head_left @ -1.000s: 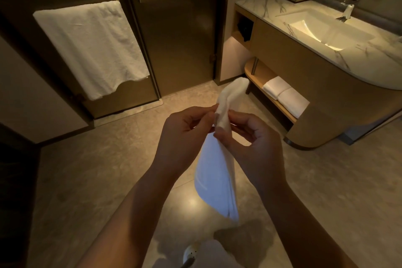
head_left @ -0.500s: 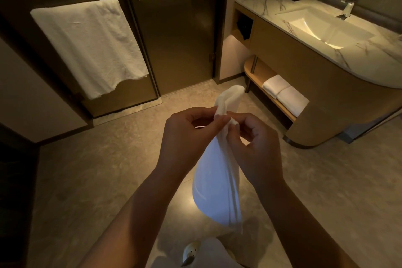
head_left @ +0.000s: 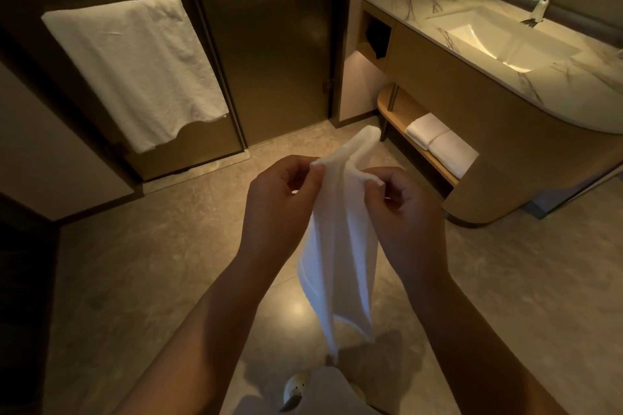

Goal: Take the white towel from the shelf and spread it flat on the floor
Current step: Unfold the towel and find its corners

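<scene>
– Small white cloth towel (head_left: 337, 246) hung in mid-air, near and centre, above the grey stone floor (head_left: 151, 263), off the wooden shelf (head_left: 401, 111) at far right. The left hand (head_left: 276, 212) and right hand (head_left: 401, 219) each pinched its top edge, close together.
– Unfolding was in hand, I'd judge. Next, the corners needed drawing apart, then lowering. Its bunched lower folds hid the far corners.

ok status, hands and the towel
Both hands pinching top edge, left hand and right hand. The white towel hangs bunched, off the floor. Nothing seen in the way.
</scene>
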The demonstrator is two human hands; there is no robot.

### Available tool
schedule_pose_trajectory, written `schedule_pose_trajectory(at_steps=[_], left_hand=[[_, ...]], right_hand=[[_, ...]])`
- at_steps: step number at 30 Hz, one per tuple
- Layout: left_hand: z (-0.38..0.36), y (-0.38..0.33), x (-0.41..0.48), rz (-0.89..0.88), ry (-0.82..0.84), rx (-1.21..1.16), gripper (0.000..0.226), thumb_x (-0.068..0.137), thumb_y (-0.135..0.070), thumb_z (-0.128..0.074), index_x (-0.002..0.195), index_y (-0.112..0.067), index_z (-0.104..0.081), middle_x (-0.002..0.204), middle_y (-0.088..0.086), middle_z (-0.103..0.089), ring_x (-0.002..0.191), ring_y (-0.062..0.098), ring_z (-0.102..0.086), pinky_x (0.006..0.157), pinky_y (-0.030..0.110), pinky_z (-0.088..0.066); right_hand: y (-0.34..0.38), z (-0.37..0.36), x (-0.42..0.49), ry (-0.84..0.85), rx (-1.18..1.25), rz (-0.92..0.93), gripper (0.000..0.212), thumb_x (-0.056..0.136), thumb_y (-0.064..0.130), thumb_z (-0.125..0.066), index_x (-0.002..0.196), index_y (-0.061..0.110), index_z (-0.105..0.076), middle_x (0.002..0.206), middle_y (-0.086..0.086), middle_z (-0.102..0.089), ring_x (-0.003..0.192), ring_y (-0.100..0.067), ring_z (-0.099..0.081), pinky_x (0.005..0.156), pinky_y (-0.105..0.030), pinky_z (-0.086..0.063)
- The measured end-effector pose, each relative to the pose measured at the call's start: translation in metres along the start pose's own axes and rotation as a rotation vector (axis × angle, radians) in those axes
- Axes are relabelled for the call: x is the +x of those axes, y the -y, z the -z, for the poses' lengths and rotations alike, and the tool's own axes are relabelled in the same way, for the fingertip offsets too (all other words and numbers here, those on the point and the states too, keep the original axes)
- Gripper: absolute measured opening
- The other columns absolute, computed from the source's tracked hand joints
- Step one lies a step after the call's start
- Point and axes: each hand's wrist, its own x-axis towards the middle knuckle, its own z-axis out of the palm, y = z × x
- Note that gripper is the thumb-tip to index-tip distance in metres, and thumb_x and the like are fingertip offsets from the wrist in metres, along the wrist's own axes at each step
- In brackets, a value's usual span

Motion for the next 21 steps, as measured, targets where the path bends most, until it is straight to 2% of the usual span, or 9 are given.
schedule_pose_trajectory(at_steps=[5,11,14,19,21], left_hand=[[0.008,0.005,0.006,-0.013,-0.082,0.0,0.014,0.095,-0.03,-0.051,0.09,-0.033,-0.063,0.082,-0.013,-0.066,0.078,0.001,-0.061,0.066,0.019,-0.05],[0.012,0.008,0.011,-0.044,-0.139,0.068,0.013,0.096,-0.028,-0.048,0.096,-0.027,-0.06,0.082,-0.017,-0.06,0.076,-0.005,-0.055,0.061,0.006,-0.041],[0.01,0.006,0.011,-0.067,-0.137,0.093,0.012,0.096,-0.026,-0.048,0.096,-0.027,-0.059,0.082,-0.019,-0.059,0.077,-0.008,-0.054,0.061,0.004,-0.039],[0.008,0.005,0.011,-0.071,-0.127,0.095,0.012,0.097,-0.026,-0.047,0.096,-0.027,-0.059,0.083,-0.018,-0.059,0.077,-0.008,-0.053,0.061,0.004,-0.038],[0.007,0.003,0.011,-0.083,-0.11,0.103,0.013,0.097,-0.026,-0.047,0.095,-0.028,-0.059,0.083,-0.019,-0.059,0.078,-0.008,-0.054,0.061,0.003,-0.039]], right_hand=[[-0.015,0.017,0.006,-0.08,-0.078,-0.05,0.013,0.094,0.028,-0.051,0.101,0.034,-0.061,0.087,0.019,-0.064,0.08,0.002,-0.062,0.07,-0.028,-0.056],[-0.039,0.039,0.013,-0.103,-0.235,-0.111,0.027,0.096,0.023,-0.048,0.119,0.018,-0.061,0.11,0.001,-0.067,0.096,-0.008,-0.06,0.086,-0.036,-0.053],[-0.047,0.045,0.015,-0.11,-0.297,-0.141,0.029,0.097,0.023,-0.047,0.122,0.017,-0.059,0.115,-0.003,-0.065,0.099,-0.009,-0.055,0.088,-0.039,-0.051],[-0.057,0.051,0.017,-0.061,-0.356,-0.176,0.029,0.097,0.021,-0.047,0.123,0.015,-0.058,0.117,-0.006,-0.064,0.103,-0.019,-0.059,0.09,-0.045,-0.051],[-0.058,0.051,0.017,-0.036,-0.361,-0.181,0.029,0.096,0.02,-0.048,0.122,0.016,-0.058,0.116,-0.005,-0.065,0.101,-0.016,-0.059,0.089,-0.042,-0.051]])
